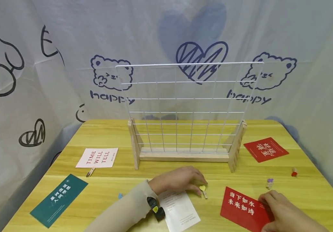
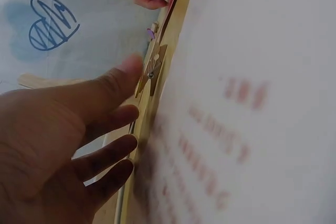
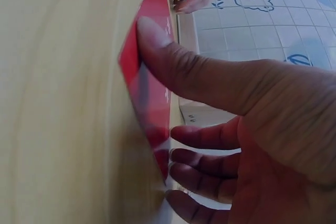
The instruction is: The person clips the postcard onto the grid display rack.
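My left hand (image 1: 181, 178) reaches over a white printed card (image 1: 182, 212). Its thumb and fingers are spread around a small wooden clothespin (image 1: 203, 192) with a yellow heart; in the left wrist view the thumb tip is close to the clothespin (image 2: 151, 72), and contact is unclear. At the front right, my right hand (image 1: 282, 211) is over the right end of a red card (image 1: 236, 204) with white characters. In the right wrist view the thumb lies over that card (image 3: 152, 87) and the fingertips are at its far edge, well apart from the thumb.
A white wire grid (image 1: 183, 112) stands upright in a wooden base (image 1: 183, 156). Another red card (image 1: 266, 149), a purple clothespin (image 1: 269, 183) and a red one (image 1: 294, 172) lie right. Left are a pink-white card (image 1: 96, 158), a dark clothespin (image 1: 90, 172) and a green card (image 1: 59, 199).
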Available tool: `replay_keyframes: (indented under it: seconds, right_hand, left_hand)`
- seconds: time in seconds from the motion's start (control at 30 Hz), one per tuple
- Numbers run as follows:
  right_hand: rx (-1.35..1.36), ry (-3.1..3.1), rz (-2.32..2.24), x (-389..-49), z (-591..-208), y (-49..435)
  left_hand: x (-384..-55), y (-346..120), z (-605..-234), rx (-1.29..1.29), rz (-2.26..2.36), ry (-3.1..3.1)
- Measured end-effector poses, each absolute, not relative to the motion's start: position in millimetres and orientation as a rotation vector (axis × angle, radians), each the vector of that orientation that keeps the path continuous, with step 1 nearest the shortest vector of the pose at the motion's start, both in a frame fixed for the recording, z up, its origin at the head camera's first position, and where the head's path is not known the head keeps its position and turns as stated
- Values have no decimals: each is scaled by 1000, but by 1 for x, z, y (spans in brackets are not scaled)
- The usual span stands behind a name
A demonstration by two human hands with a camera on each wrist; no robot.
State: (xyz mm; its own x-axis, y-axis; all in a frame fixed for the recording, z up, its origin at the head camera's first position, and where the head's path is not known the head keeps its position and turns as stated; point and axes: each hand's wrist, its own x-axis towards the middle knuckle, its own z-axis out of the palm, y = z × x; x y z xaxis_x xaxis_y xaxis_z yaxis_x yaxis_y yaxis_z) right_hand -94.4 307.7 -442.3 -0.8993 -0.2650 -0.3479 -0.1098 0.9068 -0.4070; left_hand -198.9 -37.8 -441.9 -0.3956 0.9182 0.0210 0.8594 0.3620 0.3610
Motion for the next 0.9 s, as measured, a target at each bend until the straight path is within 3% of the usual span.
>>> replay_keyframes:
  seconds: [0.23, 0.9]
  right_hand:
    - [-171, 2611, -558, -98, -440, 305]
    - [-213, 2650, -545, -94, -439, 303]
  left_hand:
    - [-200, -38, -446, 1653, 485, 2429]
    - [-196, -36, -447, 1651, 468, 2458]
